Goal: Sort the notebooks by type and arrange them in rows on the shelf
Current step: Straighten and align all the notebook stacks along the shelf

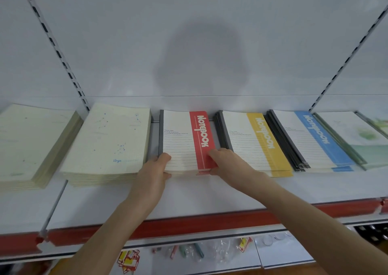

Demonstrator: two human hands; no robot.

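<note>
Closest of all, below the arms, a few pens lie on a lower level. Next comes the red strip along the front of the shelf, which looks flat, white and smooth.

The left hand pinches the near left corner of the red stack, with the thumb on top and the fingers at the front edge. The right hand pinches the near right corner the same way, on the red band. Neither hand is wide open, and both hold this one stack, which lies flat on the shelf between them.

The step looks like lining this stack up in its row. To do it well, both hands should push evenly so the stack goes straight and does not twist. The covers look smooth, so the top books may slide, and a light press on top would help. The yellow stack lies just beside the right hand, so she should take care not to bump it.

Past the yellow one lies the blue stack, then a green stack. Left of the left hand is a thick cream stack with small star dots. All are flat paper rectangles, and the striped ones have dark spines.

Behind the stacks stands a plain white wall.
</note>
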